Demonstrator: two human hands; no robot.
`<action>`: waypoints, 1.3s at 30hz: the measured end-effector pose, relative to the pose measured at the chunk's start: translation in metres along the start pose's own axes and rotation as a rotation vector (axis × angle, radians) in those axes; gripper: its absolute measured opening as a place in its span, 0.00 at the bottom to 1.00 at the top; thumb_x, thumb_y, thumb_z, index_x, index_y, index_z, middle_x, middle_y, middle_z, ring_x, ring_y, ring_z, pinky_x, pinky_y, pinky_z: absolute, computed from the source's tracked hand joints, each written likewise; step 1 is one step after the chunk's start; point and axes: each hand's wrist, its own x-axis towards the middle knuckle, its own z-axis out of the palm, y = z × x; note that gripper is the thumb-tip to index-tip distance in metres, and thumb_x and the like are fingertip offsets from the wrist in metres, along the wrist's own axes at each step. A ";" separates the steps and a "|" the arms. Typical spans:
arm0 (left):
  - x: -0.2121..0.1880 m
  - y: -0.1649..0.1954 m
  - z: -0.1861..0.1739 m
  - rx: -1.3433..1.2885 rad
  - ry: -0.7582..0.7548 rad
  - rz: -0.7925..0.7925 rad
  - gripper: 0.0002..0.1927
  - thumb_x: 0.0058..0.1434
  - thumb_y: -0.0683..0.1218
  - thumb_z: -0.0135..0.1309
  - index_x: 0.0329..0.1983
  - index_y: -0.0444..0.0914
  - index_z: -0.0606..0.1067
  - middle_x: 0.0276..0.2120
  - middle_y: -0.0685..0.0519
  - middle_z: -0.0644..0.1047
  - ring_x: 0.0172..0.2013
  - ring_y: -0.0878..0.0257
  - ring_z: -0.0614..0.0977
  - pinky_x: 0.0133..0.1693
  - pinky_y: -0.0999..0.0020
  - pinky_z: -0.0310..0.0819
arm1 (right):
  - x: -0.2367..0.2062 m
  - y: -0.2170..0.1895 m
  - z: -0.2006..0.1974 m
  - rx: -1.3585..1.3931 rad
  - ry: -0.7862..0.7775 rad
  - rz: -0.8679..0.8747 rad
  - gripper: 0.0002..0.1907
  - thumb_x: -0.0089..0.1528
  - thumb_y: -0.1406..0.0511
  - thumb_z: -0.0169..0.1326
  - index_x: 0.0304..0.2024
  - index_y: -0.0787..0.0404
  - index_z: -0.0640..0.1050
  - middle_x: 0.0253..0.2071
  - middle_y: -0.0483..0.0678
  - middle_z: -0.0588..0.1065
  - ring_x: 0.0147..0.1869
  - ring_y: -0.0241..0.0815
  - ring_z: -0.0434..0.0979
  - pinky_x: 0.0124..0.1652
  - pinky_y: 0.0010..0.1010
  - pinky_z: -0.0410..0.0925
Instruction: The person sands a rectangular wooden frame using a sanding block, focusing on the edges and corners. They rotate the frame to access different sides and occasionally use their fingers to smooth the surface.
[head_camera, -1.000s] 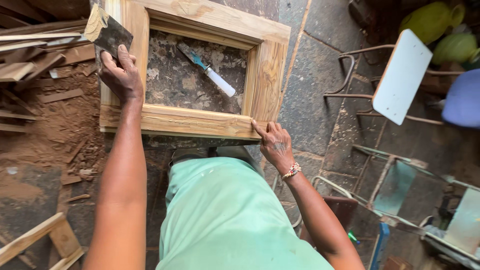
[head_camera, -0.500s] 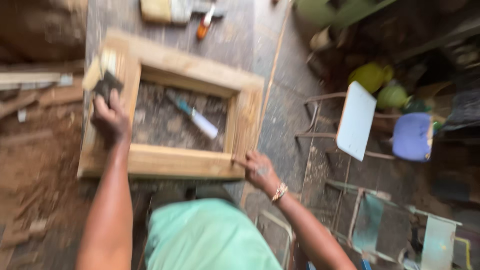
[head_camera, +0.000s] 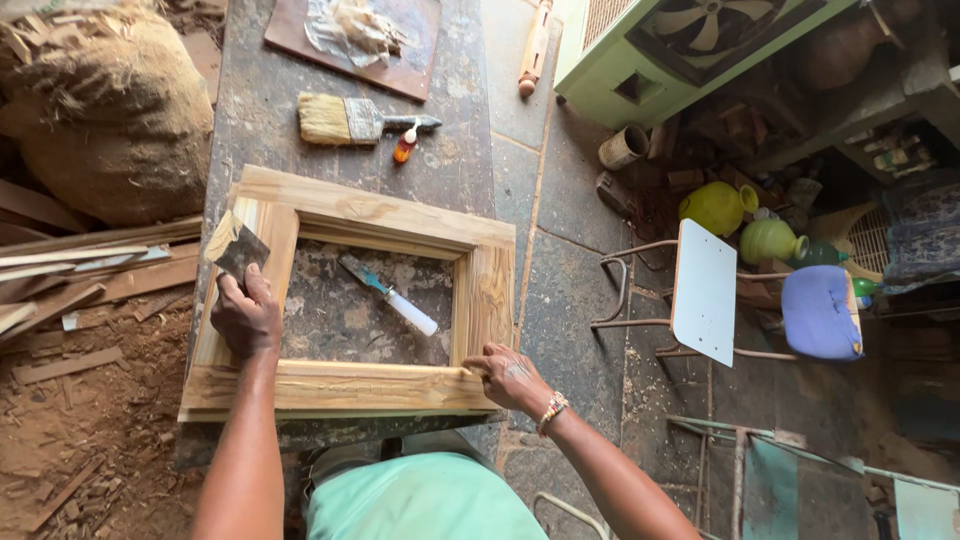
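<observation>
A square wooden frame (head_camera: 370, 215) lies flat on a dark stone slab (head_camera: 460, 120). My left hand (head_camera: 246, 318) presses a folded piece of dark sandpaper (head_camera: 238, 250) onto the frame's left rail. My right hand (head_camera: 508, 377) rests on the frame's near right corner, fingers spread on the wood. Inside the frame lies a chisel-like tool (head_camera: 388, 295) with a blue and white handle.
Beyond the frame lie a wide paintbrush (head_camera: 350, 119), a small glue bottle (head_camera: 404, 146) and a brown board (head_camera: 352, 35). A sack (head_camera: 105, 110), wood scraps (head_camera: 70, 270) and sawdust are at left. A white metal chair (head_camera: 702, 292), yellow and green pots and a fan housing (head_camera: 690, 45) stand at right.
The view has tilted up and steadied, showing more of the slab's far end. My left hand with the sandpaper has slid nearer along the left rail. My right hand stays on the corner.
</observation>
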 end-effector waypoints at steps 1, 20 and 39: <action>0.000 0.001 -0.001 0.004 0.002 -0.004 0.16 0.80 0.50 0.48 0.37 0.37 0.71 0.26 0.50 0.81 0.26 0.56 0.85 0.29 0.61 0.79 | 0.001 -0.001 0.001 -0.011 -0.013 0.003 0.25 0.54 0.72 0.50 0.51 0.49 0.81 0.36 0.49 0.70 0.45 0.47 0.74 0.44 0.40 0.70; -0.007 -0.011 -0.002 -0.055 0.088 0.155 0.13 0.79 0.48 0.47 0.41 0.34 0.70 0.26 0.48 0.80 0.31 0.48 0.85 0.31 0.53 0.74 | -0.005 0.030 -0.036 0.104 0.031 0.048 0.16 0.62 0.71 0.52 0.49 0.52 0.84 0.35 0.50 0.74 0.36 0.44 0.75 0.39 0.38 0.72; -0.030 -0.113 0.006 0.440 0.108 0.092 0.19 0.79 0.57 0.41 0.60 0.37 0.64 0.51 0.43 0.72 0.55 0.48 0.73 0.59 0.50 0.68 | 0.053 0.101 -0.051 0.486 0.056 -0.146 0.16 0.65 0.75 0.55 0.55 0.60 0.81 0.37 0.44 0.73 0.36 0.32 0.72 0.36 0.25 0.69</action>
